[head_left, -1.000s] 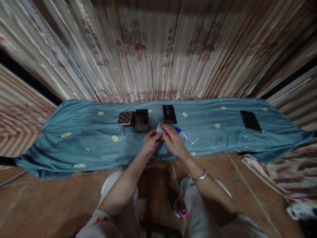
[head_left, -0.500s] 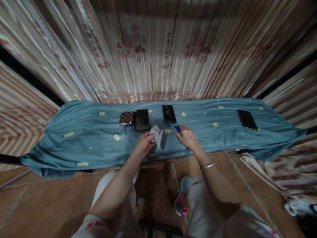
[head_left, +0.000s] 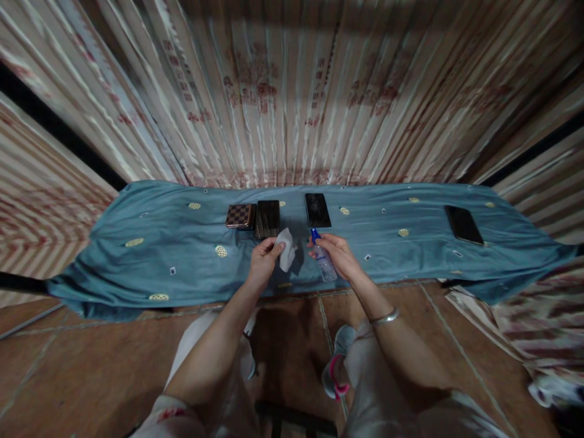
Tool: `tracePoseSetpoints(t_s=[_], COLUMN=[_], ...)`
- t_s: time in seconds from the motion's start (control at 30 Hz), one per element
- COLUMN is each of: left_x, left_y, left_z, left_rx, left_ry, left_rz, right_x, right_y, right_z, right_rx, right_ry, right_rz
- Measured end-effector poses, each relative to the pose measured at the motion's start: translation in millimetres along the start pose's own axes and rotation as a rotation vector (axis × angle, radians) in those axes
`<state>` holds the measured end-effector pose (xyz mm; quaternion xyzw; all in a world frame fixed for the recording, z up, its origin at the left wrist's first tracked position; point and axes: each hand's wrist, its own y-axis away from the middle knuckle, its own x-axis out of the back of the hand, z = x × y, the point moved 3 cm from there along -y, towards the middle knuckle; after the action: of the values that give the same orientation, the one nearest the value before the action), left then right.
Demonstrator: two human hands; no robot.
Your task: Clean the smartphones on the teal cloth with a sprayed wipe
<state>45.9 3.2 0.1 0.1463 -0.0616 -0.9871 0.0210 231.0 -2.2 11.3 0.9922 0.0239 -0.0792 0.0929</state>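
Pinched in my left hand (head_left: pixel 264 258) is a crumpled white tissue (head_left: pixel 286 250), held over the blue cloth (head_left: pixel 255 277). My right hand (head_left: pixel 336 252) is closed around a small clear spray bottle (head_left: pixel 325 266) with a blue top; the bottle tilts, its top pointing away from me. Just beyond the bottle lies a black phone (head_left: pixel 317 210), its dark glossy face up with whitish marks on it. Another dark phone-like slab (head_left: pixel 267 219) lies beyond my left hand, beside a brown checkered case or wallet (head_left: pixel 239 216).
A third dark device (head_left: pixel 463 224) lies toward the right end of the cloth. Pleated patterned curtains (head_left: pixel 292 121) hang behind and at both sides. Dark poles (head_left: pixel 64 128) slant down at the sides. Tiled floor (head_left: pixel 283 340) and my feet show below.
My right hand has turned the spray bottle, so its clear body now shows where mainly the blue top was visible. The tissue remains in my left hand. The view has shifted slightly.
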Motion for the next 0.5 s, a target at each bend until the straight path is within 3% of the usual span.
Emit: tracePoseSetpoints(t_s=[0.17,0.5], left_x=[-4.9,-10.0], left_y=[5,5], left_z=[1,-2], left_rx=[0.140,0.120], left_ry=[0.186,0.214], left_rz=[-0.020,-0.135], right_x=[-23,-30], right_y=[13,10], right_z=[-7,-3], right_rx=[-0.008,0.181], right_ry=[-0.106,0.289], right_rz=[-0.100,-0.175])
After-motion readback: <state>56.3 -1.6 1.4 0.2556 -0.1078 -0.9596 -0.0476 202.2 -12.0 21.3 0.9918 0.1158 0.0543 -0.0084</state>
